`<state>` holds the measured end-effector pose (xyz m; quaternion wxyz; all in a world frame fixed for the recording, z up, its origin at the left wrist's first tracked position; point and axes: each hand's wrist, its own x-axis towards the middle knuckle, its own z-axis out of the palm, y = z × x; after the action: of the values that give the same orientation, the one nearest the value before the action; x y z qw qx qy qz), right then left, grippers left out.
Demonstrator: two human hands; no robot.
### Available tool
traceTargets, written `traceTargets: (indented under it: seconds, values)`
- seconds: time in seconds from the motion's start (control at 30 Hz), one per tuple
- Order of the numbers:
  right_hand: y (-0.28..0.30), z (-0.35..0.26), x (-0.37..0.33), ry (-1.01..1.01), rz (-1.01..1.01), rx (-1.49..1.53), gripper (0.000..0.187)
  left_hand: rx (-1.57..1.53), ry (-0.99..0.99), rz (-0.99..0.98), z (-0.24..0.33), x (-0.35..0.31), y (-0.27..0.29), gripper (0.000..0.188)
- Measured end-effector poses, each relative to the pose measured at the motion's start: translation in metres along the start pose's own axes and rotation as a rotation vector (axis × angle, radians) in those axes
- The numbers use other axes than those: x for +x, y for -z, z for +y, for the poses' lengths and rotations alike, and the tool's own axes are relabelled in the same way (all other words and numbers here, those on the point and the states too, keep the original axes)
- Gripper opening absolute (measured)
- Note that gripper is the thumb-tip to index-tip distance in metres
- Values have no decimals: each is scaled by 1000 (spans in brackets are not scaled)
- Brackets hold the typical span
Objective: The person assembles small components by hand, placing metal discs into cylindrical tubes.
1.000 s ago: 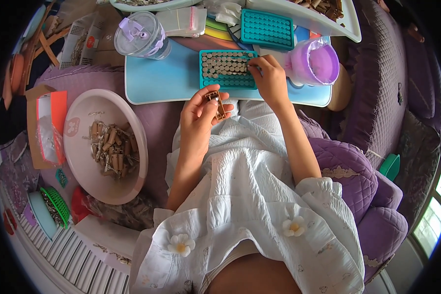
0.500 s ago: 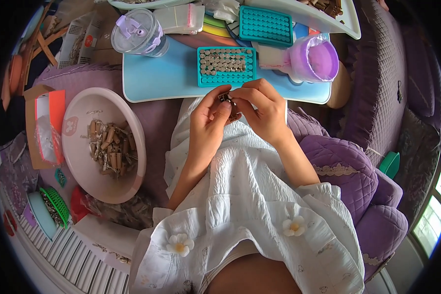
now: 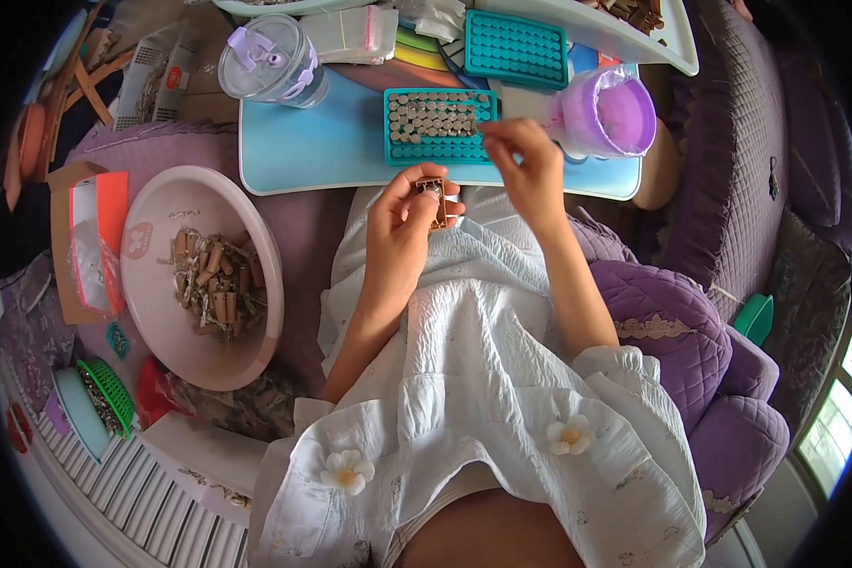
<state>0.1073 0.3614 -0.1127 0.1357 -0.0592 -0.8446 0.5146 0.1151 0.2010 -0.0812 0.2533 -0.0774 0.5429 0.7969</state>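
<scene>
My left hand [image 3: 399, 227] holds a small brown rectangular casing [image 3: 438, 221] upright above my lap, the thumb pressed over its front. Something dark and silvery shows inside the casing near the thumb tip. My right hand [image 3: 532, 175] is at the right edge of a teal tray [image 3: 387, 133], with thumb and fingertips pinched together; whatever is between them is too small to make out. Rows of round silver discs [image 3: 431, 106] fill most of the tray's pockets, while the lower pockets show bare teal.
The tray lies on a light blue table [image 3: 298, 151]. Around it stand a lidded clear cup [image 3: 273, 80], a second teal tray [image 3: 516, 47] and a purple bin [image 3: 627, 118] lined with plastic. At left, a pale pink basin [image 3: 273, 322] holds many brown pieces [image 3: 222, 284].
My right hand has left the brown casing and moved up and right to the tray's edge. The left hand keeps the casing, which now stands more upright.
</scene>
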Motion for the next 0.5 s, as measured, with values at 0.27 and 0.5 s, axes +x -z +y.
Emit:
traceTargets:
  seconds: [0.27,0.5]
  values:
    - [-7,47,24,383,-96,-401,12,-72,64,-1,-4,2,0,23]
    - [-7,20,13,73,-38,-88,10,-81,57,-9,-2,3,2,25]
